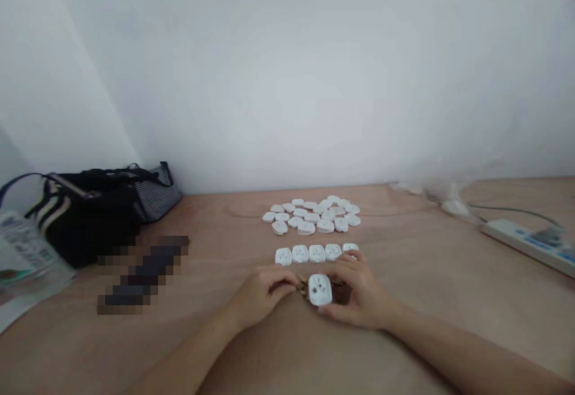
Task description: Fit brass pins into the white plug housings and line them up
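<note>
Between the thumb and fingers of my right hand (359, 293) is a white plastic socket housing (320, 290), a rounded square with holes and slots in the side I see. Just left of it, my left hand (265, 292) is closed in a pinch at some small brass-coloured metal pieces (302, 288); its fingertips seem to grip one. More of these pieces show partly behind the housing, near my right fingers. Beyond my hands stands a row of several similar white housings (317, 254). The rightmost is partly covered by my right fingers.
Farther back lies a loose cluster of white plastic pieces (311, 218). To the left are a black bag (94, 215), a clear plastic package (31, 263) and a pixelated dark object (148, 272). A white power strip (530, 242) and crumpled clear plastic (453, 200) lie right, before the wall.
</note>
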Motion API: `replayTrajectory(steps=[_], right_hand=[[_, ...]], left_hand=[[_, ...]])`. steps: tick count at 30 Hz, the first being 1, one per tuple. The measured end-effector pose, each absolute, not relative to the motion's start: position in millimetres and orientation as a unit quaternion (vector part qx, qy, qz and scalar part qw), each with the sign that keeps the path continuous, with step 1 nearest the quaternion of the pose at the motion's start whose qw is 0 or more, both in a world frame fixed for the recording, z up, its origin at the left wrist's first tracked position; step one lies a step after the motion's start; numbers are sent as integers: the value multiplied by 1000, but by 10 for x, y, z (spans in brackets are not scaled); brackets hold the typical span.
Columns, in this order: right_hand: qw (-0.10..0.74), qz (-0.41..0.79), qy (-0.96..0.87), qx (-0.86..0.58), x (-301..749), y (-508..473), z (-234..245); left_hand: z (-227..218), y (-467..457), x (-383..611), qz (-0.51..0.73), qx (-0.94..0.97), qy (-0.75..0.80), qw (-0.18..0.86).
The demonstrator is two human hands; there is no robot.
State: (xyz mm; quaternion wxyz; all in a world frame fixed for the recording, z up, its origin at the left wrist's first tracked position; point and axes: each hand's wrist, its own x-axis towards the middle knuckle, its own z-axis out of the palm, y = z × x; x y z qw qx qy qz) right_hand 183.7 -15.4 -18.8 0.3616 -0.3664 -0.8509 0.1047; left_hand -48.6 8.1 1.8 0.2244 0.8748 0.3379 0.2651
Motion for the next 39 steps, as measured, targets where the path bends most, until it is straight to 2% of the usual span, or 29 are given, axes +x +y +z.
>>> replayTrajectory(steps=[7,10,16,19,24,31,39], right_hand=[[359,102,-854,-362,1838,-160,-171],[359,95,-855,-362,1839,-156,-182],[353,91,-857,-364,1833,-161,-179],[352,90,-858,-364,1831,-171,-172],[353,100,-857,-362,1828,-171,-184],[351,104,-858,-360,1833,-170,-174],[352,101,-858,-361,1835,-168,-196]], left_hand=[[42,19,-420,334,844,360,215],[7,11,-392,335,807,391,289],[-106,55,-361,412,668,376,493],[-109,65,-349,412,631,372,542],[-68,64,-343,408,626,379,546],[-104,67,-360,381,700,400,452],[-106,75,-367,374,717,381,449]])
